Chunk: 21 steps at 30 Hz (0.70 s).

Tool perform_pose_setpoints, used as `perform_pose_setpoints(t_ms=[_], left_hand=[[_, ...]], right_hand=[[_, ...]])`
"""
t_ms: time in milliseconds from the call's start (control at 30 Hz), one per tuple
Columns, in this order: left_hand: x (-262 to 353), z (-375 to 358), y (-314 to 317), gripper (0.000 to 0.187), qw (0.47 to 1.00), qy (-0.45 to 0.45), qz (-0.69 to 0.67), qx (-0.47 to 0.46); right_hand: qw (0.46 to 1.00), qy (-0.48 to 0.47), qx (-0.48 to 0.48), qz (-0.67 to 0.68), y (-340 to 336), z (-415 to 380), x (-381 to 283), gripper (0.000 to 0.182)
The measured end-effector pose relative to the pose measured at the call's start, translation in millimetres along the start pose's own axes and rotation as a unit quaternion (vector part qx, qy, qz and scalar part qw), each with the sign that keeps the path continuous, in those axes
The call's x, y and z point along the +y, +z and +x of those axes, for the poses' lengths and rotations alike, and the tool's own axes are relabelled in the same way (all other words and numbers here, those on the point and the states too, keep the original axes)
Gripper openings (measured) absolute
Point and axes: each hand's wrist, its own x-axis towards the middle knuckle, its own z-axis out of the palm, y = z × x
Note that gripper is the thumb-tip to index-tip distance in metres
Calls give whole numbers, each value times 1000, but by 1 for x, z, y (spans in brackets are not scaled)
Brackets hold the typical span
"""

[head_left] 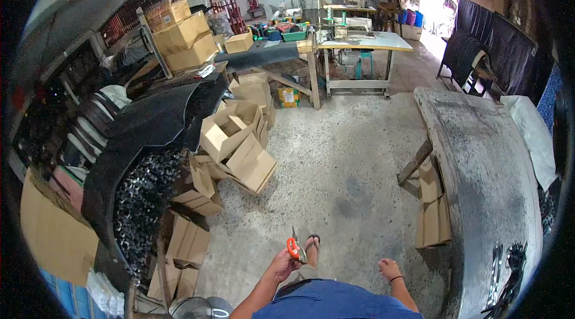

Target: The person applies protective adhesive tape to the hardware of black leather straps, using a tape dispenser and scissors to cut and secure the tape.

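My left hand [283, 265] is closed round a pair of orange-handled scissors [293, 248], held in front of my body with a pointed metal end facing forward. My right hand [390, 268] hangs at my right side, its fingers curled in, with nothing visible in them; a dark band circles that wrist. Below the scissors, one of my feet in a flip-flop [312, 243] shows on the speckled concrete floor [317, 175]. Neither hand touches a table.
On the left, a table carries black sheet material [150, 115] and a heap of black strips [147, 199]. Open cardboard boxes [230, 130] stand beside it. A worn worktable [479, 157] with black strips [509, 271] runs along the right. Ahead is a sewing machine table [371, 42].
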Motion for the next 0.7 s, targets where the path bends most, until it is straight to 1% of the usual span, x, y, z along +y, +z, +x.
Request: perform_pose_setpoints(t_ms=[33,67,100,133,200,267,300,333,367,400,433,467,500,567,600,667,700], left_hand=[[11,16,7,17,1000,5,0,25],[24,35,13,16,999,12,-2,52],[37,57,15,16,998,21,-14,56],[50,79,15,15,998,15,-8,64],[81,133,24,15,997,22,-20,70],[110,181,31,13,999,5,19,26],[132,201,47,10,997,-14,58,46],[154,224,58,10,997,-17,55,48],[173,247,67,10,995,-13,103,13],[189,267,75,10,988,-11,151,-23],[201,287,84,10,987,-21,155,-22],[214,310,95,14,986,-21,164,-34],[228,331,105,19,984,-20,172,-48],[253,366,128,20,981,-26,180,-69],[261,384,139,21,979,-25,182,-86],[271,422,161,20,979,-37,184,-85],[278,442,174,19,979,-42,185,-76]], right_hand=[[999,-23,-17,16,10,14,-10,29],[998,-50,-36,29,15,28,-35,30],[997,-27,-71,-6,17,38,-57,36],[993,-2,-108,-44,10,38,-95,43],[978,-83,-121,-146,19,85,-84,48],[976,-64,-156,-138,20,150,-24,46],[974,-54,-173,-134,16,171,-19,45],[977,-42,-160,-135,-3,190,-10,41],[987,-28,-135,-87,-27,206,-21,36],[993,-23,-112,-9,-42,224,-15,31],[992,-51,-95,63,-60,245,21,27],[995,31,-42,82,-73,251,-26,25],[994,73,-12,78,-81,250,-67,24],[995,91,7,47,-91,272,-88,22],[996,86,1,4,-92,288,-83,21],[987,46,-37,-148,-88,324,-75,20],[839,-155,-63,-517,-47,373,36,20]])
